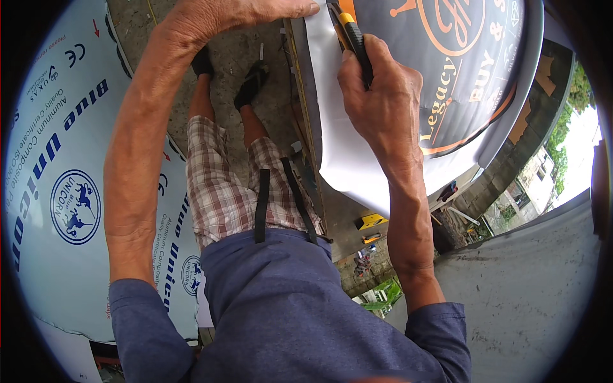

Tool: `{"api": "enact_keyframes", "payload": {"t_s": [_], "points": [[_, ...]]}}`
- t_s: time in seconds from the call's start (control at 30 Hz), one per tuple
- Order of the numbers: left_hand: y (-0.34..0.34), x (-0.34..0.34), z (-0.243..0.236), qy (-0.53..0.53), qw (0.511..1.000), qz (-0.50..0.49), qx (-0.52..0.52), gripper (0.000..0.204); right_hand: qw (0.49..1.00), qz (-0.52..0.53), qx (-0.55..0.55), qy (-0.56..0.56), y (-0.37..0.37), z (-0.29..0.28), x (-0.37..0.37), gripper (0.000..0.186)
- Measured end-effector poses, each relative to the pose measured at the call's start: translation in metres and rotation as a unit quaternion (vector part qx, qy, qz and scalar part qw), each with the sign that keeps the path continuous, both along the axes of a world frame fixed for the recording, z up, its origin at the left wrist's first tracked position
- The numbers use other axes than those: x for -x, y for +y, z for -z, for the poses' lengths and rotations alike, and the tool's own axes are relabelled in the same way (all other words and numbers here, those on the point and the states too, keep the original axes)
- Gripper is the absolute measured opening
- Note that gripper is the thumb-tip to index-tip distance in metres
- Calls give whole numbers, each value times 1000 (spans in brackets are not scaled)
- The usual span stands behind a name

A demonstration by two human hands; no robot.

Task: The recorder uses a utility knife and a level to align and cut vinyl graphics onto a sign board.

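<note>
My right hand (386, 102) is closed around a black and yellow utility knife (355, 45). The knife points up and away, over the white margin of a printed banner sheet (348, 163). Dark grey print with orange and white lettering covers the sheet's middle, and its right side curls up. At the top edge of the view, my left hand (255, 9) has a digit stretched out on the sheet's white edge, a little left of the knife. Its other fingers are out of view, but it appears to hold that edge. The blade's tip is hard to make out.
Large light-blue panels (76, 153) with dark-blue print stand at the left. Below the sheet's near corner lie a yellow triangular object (371, 221) and a small yellow and black tool (371, 238). A grey surface (523, 287) fills the lower right. Concrete floor (231, 38) lies under my feet.
</note>
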State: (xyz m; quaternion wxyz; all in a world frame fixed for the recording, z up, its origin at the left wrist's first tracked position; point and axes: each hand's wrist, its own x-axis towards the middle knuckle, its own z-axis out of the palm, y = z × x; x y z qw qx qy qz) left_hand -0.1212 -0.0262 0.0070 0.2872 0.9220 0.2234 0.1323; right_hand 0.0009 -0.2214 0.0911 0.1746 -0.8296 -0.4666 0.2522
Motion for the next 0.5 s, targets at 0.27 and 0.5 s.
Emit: {"api": "enact_keyframes", "payload": {"t_s": [0.27, 0.5], "points": [[4, 0, -2, -3, 1000, 11, -5, 99, 1000, 9, -7, 9, -4, -2, 3, 13], [9, -5, 0, -13, 1000, 17, -8, 100, 1000, 13, 11, 4, 0, -6, 0, 12]]}}
